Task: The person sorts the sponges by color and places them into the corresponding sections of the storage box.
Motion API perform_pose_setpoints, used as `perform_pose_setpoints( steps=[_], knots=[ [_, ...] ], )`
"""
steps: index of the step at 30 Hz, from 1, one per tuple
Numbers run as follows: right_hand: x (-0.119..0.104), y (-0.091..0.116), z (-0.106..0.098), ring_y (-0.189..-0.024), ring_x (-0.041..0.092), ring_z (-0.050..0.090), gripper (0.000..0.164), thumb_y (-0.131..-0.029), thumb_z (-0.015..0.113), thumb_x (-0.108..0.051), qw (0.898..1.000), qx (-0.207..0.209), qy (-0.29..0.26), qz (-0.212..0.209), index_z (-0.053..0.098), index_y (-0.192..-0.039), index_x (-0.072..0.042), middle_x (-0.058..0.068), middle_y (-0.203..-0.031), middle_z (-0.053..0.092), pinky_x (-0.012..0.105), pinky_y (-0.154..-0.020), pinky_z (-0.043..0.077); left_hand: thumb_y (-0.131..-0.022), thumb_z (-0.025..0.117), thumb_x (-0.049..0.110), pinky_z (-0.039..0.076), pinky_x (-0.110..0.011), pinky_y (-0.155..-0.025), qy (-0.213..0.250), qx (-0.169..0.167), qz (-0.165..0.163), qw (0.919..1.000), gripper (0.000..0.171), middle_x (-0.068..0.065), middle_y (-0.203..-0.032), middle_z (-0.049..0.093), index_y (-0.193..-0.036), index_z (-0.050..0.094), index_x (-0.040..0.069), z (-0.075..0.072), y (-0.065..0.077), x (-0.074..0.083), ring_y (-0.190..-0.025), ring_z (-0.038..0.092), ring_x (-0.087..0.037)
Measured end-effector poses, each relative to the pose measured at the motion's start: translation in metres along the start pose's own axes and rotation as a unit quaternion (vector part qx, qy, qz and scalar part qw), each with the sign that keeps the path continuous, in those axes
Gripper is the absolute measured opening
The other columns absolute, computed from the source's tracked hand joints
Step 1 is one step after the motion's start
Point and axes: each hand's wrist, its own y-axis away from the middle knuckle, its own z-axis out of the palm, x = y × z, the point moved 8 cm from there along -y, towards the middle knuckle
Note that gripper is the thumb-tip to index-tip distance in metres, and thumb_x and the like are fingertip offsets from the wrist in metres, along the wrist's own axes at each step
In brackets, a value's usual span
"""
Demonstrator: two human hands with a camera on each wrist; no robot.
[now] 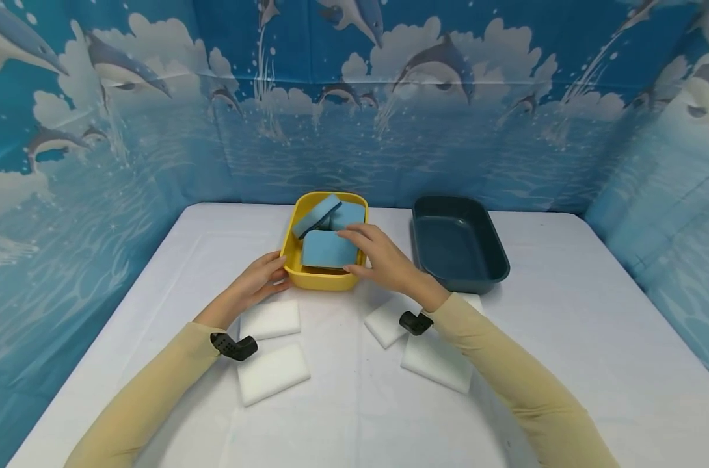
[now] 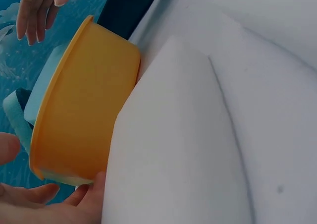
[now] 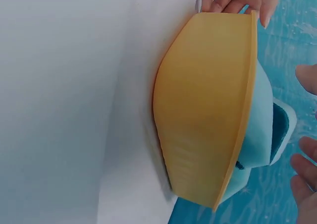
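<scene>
A yellow plastic tub stands near the back of the table with several blue sponges in it, one of them tilted on top of the others. My left hand is at the tub's near left corner, its fingers against the outer wall. Over the tub's right side is my right hand, with fingers spread and gently bent. In the right wrist view, the right hand's fingers appear apart from the sponges, with nothing between them.
A dark blue-green tub is right of the yellow one. White sponge-like blocks lie on the left, with more white blocks on the right, partly under my right forearm. Dolphin-print curtain hangs behind the white table.
</scene>
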Motion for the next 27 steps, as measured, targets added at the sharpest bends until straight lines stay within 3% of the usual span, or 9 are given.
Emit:
perform_pose_setpoints(
  steps=[7,12,15,20,23,27],
  knots=[
    [-0.003,0.021,-0.012,-0.129,0.026,0.043,0.059,-0.085,0.070,-0.020,1.000,0.000,-0.004,0.019,0.046,-0.137,-0.008,0.011,-0.137,0.046,0.042,-0.107,0.040,-0.102,0.035,0.021,0.027,-0.044,-0.117,-0.045,0.042,0.007,0.9981,0.061,-0.024,-0.154,0.015,-0.151,0.001,0.007,-0.005,0.016,-0.002,-0.143,0.021,-0.036],
    [-0.005,0.040,-0.022,-0.129,0.025,0.042,0.057,-0.086,0.068,-0.021,0.999,0.007,-0.001,0.038,0.046,-0.137,-0.009,0.010,-0.137,0.046,0.042,-0.107,0.041,-0.101,0.040,0.029,0.034,-0.043,-0.113,-0.140,0.071,0.047,0.9865,0.065,-0.026,-0.150,0.021,-0.151,0.006,0.006,-0.003,0.034,0.002,-0.140,0.029,-0.037],
    [-0.006,0.052,-0.026,-0.129,0.024,0.042,0.056,-0.087,0.067,-0.023,0.999,0.010,0.008,0.051,0.046,-0.137,-0.010,0.009,-0.137,0.047,0.042,-0.107,0.041,-0.100,0.040,0.037,0.039,-0.044,-0.109,-0.202,0.091,0.081,0.9718,0.067,-0.028,-0.146,0.028,-0.150,0.011,0.005,-0.001,0.045,0.007,-0.135,0.036,-0.038],
    [-0.007,0.075,-0.034,-0.129,0.024,0.043,0.056,-0.087,0.067,-0.024,0.997,0.008,0.024,0.066,0.046,-0.137,-0.012,0.008,-0.138,0.047,0.044,-0.107,0.041,-0.100,0.040,0.030,0.029,-0.054,-0.112,-0.255,0.124,0.116,0.9520,0.060,-0.025,-0.148,0.029,-0.149,0.017,0.005,-0.003,0.062,0.012,-0.137,0.031,-0.039],
    [-0.008,0.090,-0.041,-0.128,0.025,0.043,0.056,-0.086,0.068,-0.024,0.997,0.015,0.037,0.065,0.047,-0.136,-0.011,0.009,-0.138,0.047,0.045,-0.105,0.042,-0.100,0.043,0.024,0.030,-0.054,-0.112,-0.279,0.139,0.141,0.9397,0.056,-0.024,-0.148,0.031,-0.148,0.022,0.004,-0.003,0.074,0.012,-0.137,0.031,-0.039],
    [-0.007,0.110,-0.052,-0.125,0.026,0.046,0.057,-0.082,0.072,-0.020,0.996,0.043,0.054,0.051,0.050,-0.133,-0.008,0.012,-0.135,0.049,0.044,-0.102,0.044,-0.097,0.051,0.019,0.038,-0.052,-0.107,-0.330,0.147,0.219,0.9065,0.055,-0.022,-0.144,0.035,-0.144,0.030,0.002,0.004,0.091,0.015,-0.134,0.035,-0.038]
  ],
)
